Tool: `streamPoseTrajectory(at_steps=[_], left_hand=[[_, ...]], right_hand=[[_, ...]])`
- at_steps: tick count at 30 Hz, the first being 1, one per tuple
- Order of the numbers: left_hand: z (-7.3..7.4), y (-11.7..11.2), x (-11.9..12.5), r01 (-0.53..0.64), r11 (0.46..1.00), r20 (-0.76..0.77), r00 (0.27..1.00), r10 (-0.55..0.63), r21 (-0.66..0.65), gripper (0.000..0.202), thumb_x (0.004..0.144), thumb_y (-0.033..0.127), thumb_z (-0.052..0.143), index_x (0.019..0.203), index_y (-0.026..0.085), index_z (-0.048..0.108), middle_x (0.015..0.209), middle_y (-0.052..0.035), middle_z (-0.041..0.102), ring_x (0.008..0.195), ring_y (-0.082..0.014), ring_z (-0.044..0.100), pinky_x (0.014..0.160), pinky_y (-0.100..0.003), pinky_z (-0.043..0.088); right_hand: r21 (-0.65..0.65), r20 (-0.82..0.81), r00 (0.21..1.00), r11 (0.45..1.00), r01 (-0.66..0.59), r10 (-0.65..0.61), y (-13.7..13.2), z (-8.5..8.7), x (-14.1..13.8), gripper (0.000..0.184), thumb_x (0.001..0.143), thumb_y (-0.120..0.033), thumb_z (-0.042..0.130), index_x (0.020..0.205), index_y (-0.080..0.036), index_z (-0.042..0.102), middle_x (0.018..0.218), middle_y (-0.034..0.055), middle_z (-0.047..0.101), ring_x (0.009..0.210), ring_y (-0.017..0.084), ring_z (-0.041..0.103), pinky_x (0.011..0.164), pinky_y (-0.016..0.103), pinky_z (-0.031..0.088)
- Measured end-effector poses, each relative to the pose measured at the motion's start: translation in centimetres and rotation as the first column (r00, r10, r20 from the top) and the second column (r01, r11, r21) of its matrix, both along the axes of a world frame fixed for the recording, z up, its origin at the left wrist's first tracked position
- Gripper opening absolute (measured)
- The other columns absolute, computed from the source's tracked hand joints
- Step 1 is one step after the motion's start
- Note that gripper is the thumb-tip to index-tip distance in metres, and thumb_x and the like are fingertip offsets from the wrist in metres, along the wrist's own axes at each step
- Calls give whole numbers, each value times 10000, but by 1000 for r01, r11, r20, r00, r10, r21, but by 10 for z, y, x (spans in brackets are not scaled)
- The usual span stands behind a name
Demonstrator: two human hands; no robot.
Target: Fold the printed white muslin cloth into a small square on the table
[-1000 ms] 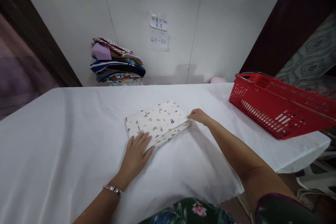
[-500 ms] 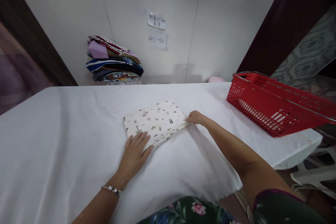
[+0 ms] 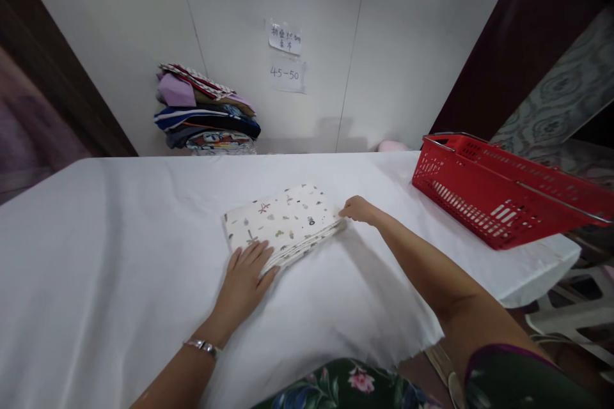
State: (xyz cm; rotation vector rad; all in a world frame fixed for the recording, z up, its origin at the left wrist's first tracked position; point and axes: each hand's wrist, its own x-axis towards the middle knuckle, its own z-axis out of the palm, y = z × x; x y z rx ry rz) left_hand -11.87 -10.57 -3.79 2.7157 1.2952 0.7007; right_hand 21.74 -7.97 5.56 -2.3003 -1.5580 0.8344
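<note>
A white cloth [image 3: 288, 217] with small printed motifs, a reddish starfish shape among them, lies folded into a thick layered rectangle on the table. My left hand [image 3: 247, 275] rests flat on its near left corner, fingers spread and the thumb by the layered front edge. At the cloth's right corner, my right hand [image 3: 359, 209] has its fingers pressed together in a pinch. The fold edges show as several stacked layers along the front side.
A white sheet covers the table [image 3: 144, 255]. A red plastic basket [image 3: 499, 192] stands on the right end. Behind the table's back edge rises a stack of folded fabrics [image 3: 206, 108], left of two paper notes [image 3: 286, 54] on the wall. White stools [image 3: 575, 313] show at lower right.
My right hand has risen very slightly at the cloth's right corner. My left hand and the cloth stay in place, and the view has shifted a little.
</note>
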Motion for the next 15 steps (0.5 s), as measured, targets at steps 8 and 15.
streamPoseTrajectory(at_steps=[8, 15], left_hand=[[0, 0, -1, 8, 1000, -22, 1000, -8, 4, 423, 905, 439, 407, 1244, 220, 537, 1358, -61, 507, 1304, -250, 387, 1094, -488, 248], [0, 1, 0, 12, 1000, -7, 1000, -12, 10, 421, 901, 445, 412, 1235, 226, 545, 1346, -69, 518, 1290, -261, 405, 1085, -496, 260]], right_hand=[[-118, -63, 998, 993, 21, -29, -2, -14, 2, 208, 683, -297, 675, 599, -151, 554, 454, 9, 518, 445, 109, 480, 422, 214, 321], [-90, -75, 997, 996, 13, -20, 0, -16, 1, 155, 688, -205, 657, 602, -154, 538, 539, 36, 594, 470, 125, 542, 445, 215, 364]])
